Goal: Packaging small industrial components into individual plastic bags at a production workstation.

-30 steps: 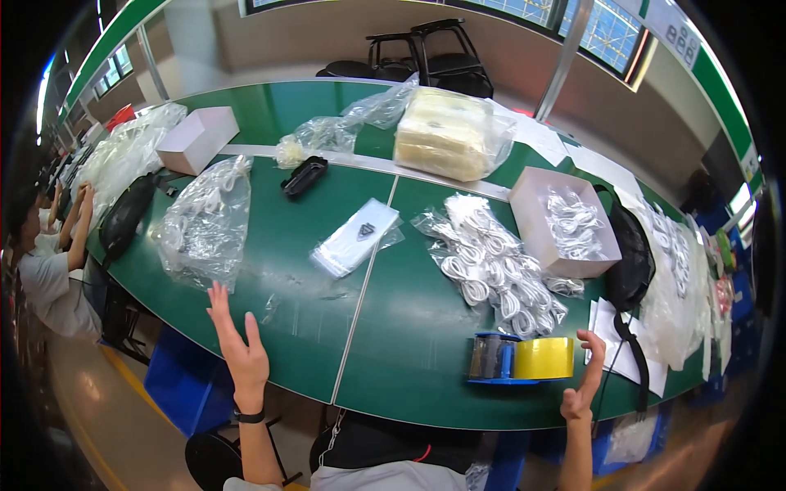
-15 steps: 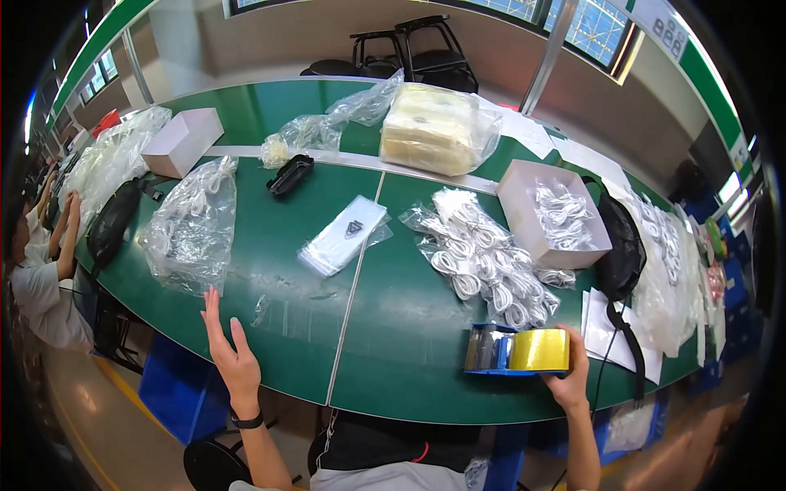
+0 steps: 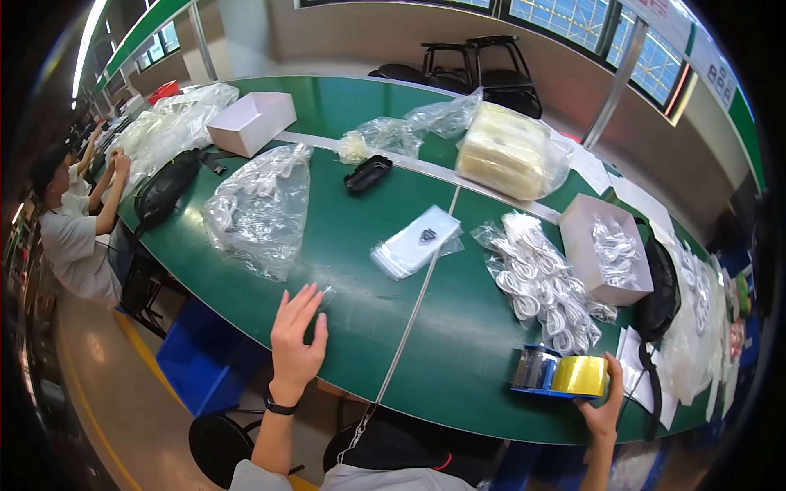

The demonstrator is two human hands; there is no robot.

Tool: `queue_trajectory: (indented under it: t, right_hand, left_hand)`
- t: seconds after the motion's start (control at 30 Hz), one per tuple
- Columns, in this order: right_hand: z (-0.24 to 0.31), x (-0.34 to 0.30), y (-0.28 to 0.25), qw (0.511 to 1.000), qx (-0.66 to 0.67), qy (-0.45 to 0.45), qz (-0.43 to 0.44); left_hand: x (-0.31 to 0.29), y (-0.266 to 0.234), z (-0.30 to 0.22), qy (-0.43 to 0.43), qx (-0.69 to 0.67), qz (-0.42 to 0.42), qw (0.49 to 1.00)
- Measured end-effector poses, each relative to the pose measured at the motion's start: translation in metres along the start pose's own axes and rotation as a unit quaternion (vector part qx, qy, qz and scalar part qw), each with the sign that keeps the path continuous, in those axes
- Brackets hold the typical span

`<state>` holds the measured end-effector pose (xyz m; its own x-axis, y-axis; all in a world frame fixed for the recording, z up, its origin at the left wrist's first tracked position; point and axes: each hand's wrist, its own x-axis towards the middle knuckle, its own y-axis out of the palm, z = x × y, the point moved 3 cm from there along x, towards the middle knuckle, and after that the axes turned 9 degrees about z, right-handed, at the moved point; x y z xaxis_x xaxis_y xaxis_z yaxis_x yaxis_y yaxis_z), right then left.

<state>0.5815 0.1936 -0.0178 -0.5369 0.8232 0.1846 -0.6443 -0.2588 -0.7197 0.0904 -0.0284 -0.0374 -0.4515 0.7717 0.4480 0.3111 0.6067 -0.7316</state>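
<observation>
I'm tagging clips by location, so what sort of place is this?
Probably a packing workshop: a long green worktable holds many bundled white cables in clear plastic and a tape dispenser, while another person sits working at the left.

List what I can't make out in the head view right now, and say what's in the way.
All in the head view:
- Right hand: its contact with the far side of the tape dispenser, blocked by the dispenser itself.
- White box: its floor, covered by bagged cables.
- Blue bin: partly hidden by the green table.
- Clear bag: exact contents, masked by creases and glare.
- Right forearm: cut off by the lower edge.
</observation>
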Motion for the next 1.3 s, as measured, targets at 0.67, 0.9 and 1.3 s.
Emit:
queue_trajectory:
  t: [0.67,0.9,1.3]
  right_hand:
    - [0.008,-0.014,-0.007,0.993,-0.108,-0.041,-0.033]
    - [0.006,-0.015,-0.009,0.994,-0.11,0.0,-0.001]
    - [0.006,-0.025,-0.016,0.996,-0.083,-0.002,-0.044]
  left_hand:
    - [-0.004,-0.027,0.019,0.047,0.071,0.191,0.978]
    - [-0.004,-0.03,0.014,0.035,0.065,0.195,0.978]
    - [0.002,-0.035,0.028,-0.013,0.019,0.173,0.985]
